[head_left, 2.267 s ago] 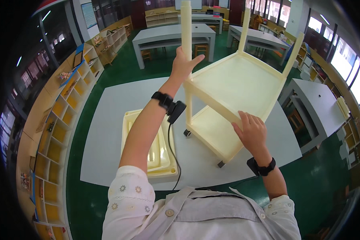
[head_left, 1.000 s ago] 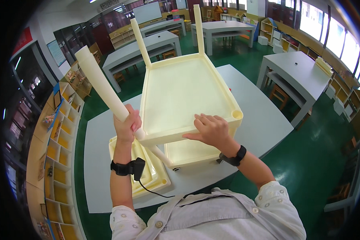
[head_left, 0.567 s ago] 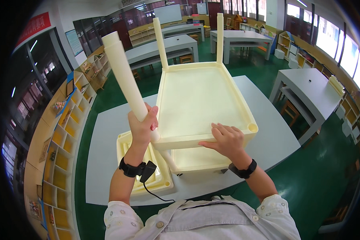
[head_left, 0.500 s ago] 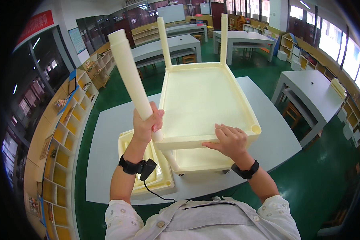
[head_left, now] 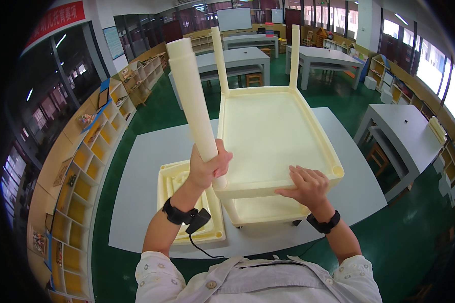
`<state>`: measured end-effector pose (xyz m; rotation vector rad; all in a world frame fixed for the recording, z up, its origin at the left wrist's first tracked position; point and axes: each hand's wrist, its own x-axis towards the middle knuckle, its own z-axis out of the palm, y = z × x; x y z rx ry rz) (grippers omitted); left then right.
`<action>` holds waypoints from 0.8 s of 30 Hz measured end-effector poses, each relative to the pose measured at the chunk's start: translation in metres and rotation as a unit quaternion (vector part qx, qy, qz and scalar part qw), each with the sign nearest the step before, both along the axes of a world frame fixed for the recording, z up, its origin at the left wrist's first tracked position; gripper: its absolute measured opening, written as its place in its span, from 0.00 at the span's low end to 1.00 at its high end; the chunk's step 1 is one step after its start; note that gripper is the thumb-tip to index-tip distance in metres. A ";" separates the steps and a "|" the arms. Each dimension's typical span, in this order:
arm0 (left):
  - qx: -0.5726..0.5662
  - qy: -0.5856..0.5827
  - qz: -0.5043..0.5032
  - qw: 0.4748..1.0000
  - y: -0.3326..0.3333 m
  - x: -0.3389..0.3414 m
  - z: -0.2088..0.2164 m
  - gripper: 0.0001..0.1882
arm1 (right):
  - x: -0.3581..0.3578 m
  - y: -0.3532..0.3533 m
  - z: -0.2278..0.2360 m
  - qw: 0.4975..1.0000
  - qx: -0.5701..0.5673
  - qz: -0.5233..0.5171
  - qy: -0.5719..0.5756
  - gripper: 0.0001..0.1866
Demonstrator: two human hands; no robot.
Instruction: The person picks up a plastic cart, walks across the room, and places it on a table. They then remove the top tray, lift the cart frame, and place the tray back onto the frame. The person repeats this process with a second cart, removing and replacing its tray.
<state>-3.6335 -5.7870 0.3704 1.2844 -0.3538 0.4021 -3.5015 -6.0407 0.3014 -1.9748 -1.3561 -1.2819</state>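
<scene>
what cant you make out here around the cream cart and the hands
Head view, the only one:
- Foot of the cream post: the left hand covers where it meets the upper shelf, so whether it is seated cannot be told.
- Lower shelf: mostly hidden under the upper shelf; only one dark caster shows.
- Spare tray on the grey table: partly behind the left forearm.
- Right hand: its palm is hidden against the shelf rim.
</scene>
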 end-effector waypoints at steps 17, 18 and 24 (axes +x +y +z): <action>0.188 0.335 0.416 0.825 0.209 -0.054 -0.116 0.24 | 0.076 -0.038 -0.001 0.988 -0.044 0.114 0.091 0.27; 0.231 0.394 0.362 0.813 0.220 -0.070 -0.158 0.24 | 0.087 -0.051 0.003 0.980 -0.047 0.110 0.156 0.15; 0.159 0.635 0.430 0.621 0.211 -0.132 -0.330 0.37 | 0.055 -0.063 0.038 0.947 -0.082 0.000 0.311 0.14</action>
